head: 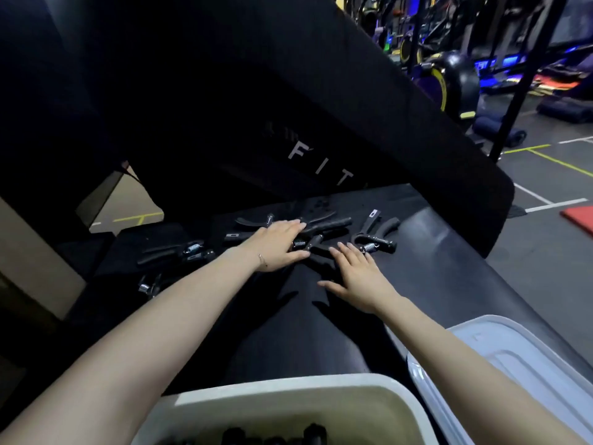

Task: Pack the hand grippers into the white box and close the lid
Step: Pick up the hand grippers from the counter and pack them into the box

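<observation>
Several black hand grippers with steel springs lie scattered on a dark padded surface (433,271). My left hand (278,244) rests flat on a cluster of them, fingers spread over one gripper (309,242). My right hand (359,277) lies open just right of it, fingertips near another gripper (375,239) without touching it. More grippers lie to the left (183,250) and at the lower left (149,285). The white box (288,403) stands open at the bottom edge with dark grippers inside. Its white lid (519,367) lies at the lower right.
A large black upright pad (321,123) with pale letters rises behind the grippers. Gym machines and a grey floor with painted lines fill the right background. A red mat (580,220) lies on the floor at right. A cardboard-coloured panel stands at far left.
</observation>
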